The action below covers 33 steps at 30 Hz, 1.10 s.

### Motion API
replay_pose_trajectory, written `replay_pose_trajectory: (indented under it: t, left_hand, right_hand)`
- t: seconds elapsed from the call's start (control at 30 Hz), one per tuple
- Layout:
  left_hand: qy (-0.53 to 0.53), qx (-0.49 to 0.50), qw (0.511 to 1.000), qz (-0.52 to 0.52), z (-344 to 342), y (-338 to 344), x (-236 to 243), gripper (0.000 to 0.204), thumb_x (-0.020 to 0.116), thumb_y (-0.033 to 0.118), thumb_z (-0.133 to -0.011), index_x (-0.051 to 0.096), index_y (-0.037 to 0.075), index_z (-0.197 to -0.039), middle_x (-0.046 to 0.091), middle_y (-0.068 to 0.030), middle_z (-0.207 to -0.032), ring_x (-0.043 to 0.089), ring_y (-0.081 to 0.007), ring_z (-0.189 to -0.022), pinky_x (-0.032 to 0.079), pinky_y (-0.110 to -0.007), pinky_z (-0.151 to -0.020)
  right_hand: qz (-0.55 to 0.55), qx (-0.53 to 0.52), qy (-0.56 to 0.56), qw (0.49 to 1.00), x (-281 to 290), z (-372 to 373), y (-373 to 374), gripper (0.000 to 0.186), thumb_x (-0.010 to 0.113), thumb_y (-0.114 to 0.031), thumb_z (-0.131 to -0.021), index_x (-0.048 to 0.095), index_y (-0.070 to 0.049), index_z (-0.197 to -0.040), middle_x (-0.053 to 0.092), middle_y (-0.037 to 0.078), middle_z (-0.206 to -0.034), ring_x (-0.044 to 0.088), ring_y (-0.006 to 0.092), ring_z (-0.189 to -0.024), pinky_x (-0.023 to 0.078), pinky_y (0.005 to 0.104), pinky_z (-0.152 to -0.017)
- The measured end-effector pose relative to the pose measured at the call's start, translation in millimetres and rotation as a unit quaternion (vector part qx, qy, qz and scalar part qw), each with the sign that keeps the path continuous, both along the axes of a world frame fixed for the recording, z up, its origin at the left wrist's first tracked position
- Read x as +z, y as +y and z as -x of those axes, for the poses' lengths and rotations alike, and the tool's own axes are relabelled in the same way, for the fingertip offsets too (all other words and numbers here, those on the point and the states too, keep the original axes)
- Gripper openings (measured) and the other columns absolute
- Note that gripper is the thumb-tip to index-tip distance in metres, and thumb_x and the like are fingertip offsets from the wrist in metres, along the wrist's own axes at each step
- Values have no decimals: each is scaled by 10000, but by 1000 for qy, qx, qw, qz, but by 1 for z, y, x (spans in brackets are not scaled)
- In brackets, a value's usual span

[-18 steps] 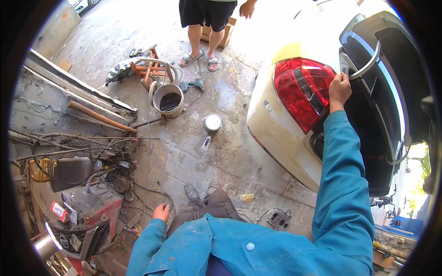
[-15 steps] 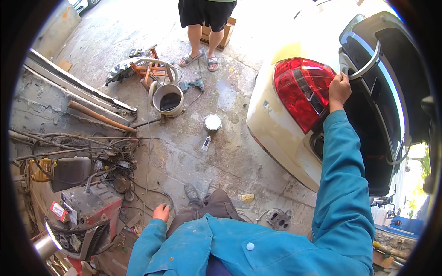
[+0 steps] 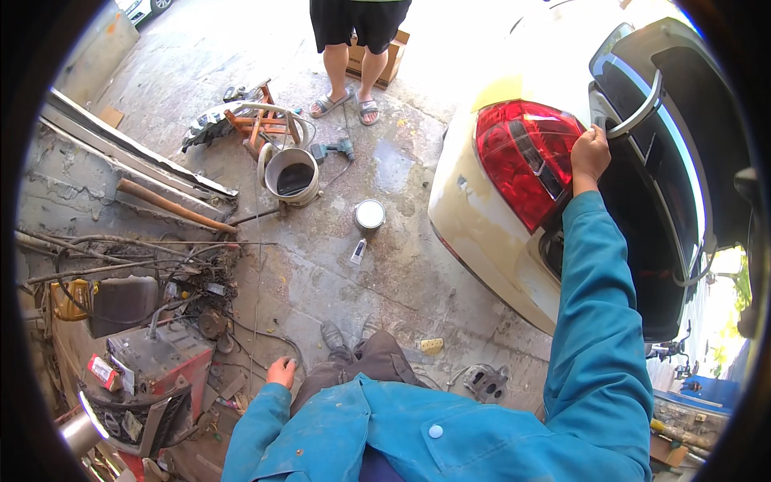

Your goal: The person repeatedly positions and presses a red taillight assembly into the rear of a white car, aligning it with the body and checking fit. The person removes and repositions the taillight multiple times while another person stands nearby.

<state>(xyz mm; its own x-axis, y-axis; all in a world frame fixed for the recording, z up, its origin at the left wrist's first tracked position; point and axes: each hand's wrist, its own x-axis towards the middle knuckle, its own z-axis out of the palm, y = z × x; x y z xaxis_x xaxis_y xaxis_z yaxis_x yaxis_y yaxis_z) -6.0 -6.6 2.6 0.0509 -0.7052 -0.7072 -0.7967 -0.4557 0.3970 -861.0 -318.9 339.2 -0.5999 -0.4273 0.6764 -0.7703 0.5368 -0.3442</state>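
Observation:
My right hand (image 3: 590, 157) is raised with fingers curled on the inner edge of the red tail light (image 3: 518, 161) at the back of a cream car (image 3: 458, 209); the dark trunk opening lies beside it, with a curved hinge arm (image 3: 646, 108) just above. My left hand (image 3: 281, 372) hangs low beside my dark trousers with fingers curled; whether it holds anything is too small to make out.
A person (image 3: 357, 32) in shorts and sandals stands ahead by a cardboard box. A bucket (image 3: 301, 193) of dark liquid, drill (image 3: 337, 150), wooden stool (image 3: 257, 124), round can (image 3: 369, 214) and tube (image 3: 359, 251) sit on the floor. Cables, rods and metal clutter (image 3: 161, 353) line my left.
The view has shifted very slightly, with the car and surroundings a few pixels higher and further left. My hands hold the same positions.

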Motion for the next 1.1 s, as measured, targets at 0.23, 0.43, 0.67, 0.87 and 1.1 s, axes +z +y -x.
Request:
replay_pose_trajectory:
  t: [0.23, 0.43, 0.67, 0.87, 1.1]
  left_hand:
    - [8, -2, 1000, 8, -3, 3, -2, 523, 706, 413, -1042, 785, 25, -1384, 804, -254, -1322, 749, -441, -1269, 575, -511, -1104]
    - [12, 2, 1000, 10, -5, 5, -4, 521, 710, 413, -1041, 787, 23, -1378, 805, -258, -1314, 751, -446, -1259, 576, -514, -1099]
    - [0, -8, 1000, 5, -4, 7, -1, 518, 708, 406, -1045, 786, 22, -1383, 800, -261, -1323, 745, -450, -1265, 575, -519, -1100]
    - [14, -7, 1000, 11, -9, 9, -7, 522, 710, 410, -1045, 786, 21, -1384, 799, -262, -1324, 743, -451, -1266, 575, -519, -1096]
    - [19, -7, 1000, 10, -8, 8, -6, 520, 711, 418, -1048, 789, 17, -1370, 803, -259, -1315, 746, -450, -1261, 575, -514, -1094]
  right_hand:
    - [-7, -4, 7, 1000, 0, 0, 0, 434, 508, -256, -1086, 836, -76, -1305, 821, 236, -1296, 777, 458, -1204, 612, 516, -1080]
    - [-8, -11, 6, 1000, 0, 0, 2, 443, 501, -269, -1087, 839, -82, -1305, 822, 231, -1298, 779, 455, -1202, 611, 515, -1083]
    - [3, -8, -9, 1000, 2, -10, 5, 458, 495, -289, -1085, 844, -93, -1307, 826, 213, -1304, 779, 444, -1214, 608, 509, -1089]
    - [-1, -7, -33, 999, 3, -6, 7, 471, 504, -337, -1093, 833, -127, -1355, 823, 212, -1329, 768, 439, -1260, 587, 501, -1127]
    - [0, 1, -47, 999, 4, -10, 8, 475, 496, -347, -1109, 828, -120, -1360, 818, 202, -1351, 758, 432, -1285, 575, 490, -1145]
